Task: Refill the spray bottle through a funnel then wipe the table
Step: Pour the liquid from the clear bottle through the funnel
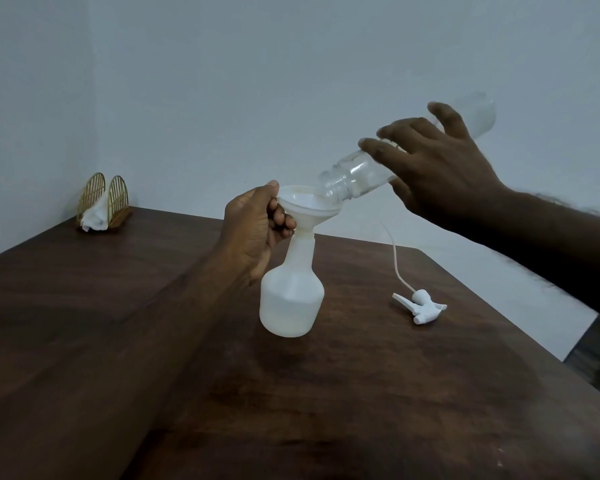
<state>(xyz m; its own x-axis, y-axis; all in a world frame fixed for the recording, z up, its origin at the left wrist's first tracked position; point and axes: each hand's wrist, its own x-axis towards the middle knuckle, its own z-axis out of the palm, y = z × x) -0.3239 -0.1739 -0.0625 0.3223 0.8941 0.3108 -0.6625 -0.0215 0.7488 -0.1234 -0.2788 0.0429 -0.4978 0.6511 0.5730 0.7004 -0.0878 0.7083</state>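
Note:
A white spray bottle stands on the dark wooden table with its top off. A white funnel sits in its neck. My left hand pinches the funnel's rim on the left side. My right hand grips a clear plastic bottle, tilted steeply with its open mouth resting over the funnel's right edge. The spray bottle looks partly filled in its lower part. The white trigger sprayer head, with its thin tube curving up, lies on the table to the right.
A gold wire napkin holder with white tissue stands at the table's far left corner against the wall. The table's right edge runs diagonally close to the sprayer head, with floor beyond it.

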